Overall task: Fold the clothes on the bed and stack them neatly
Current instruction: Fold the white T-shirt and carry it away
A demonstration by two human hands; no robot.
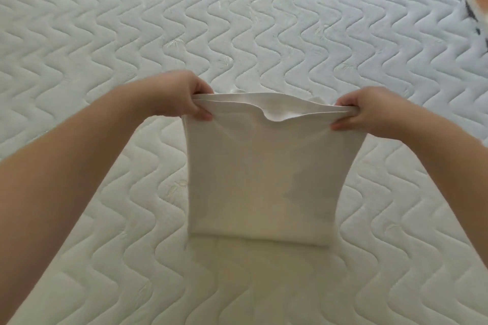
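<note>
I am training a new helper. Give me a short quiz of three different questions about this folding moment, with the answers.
1. True or false: the white cloth lies flat on the mattress with no hand on it.
2. Which hands hold the cloth? A) only the left hand B) only the right hand C) both hands
3. Fill in: each hand pinches the cloth at a ____ corner.

Key
1. False: the left hand and the right hand hold it up by its top edge.
2. C
3. top
</note>
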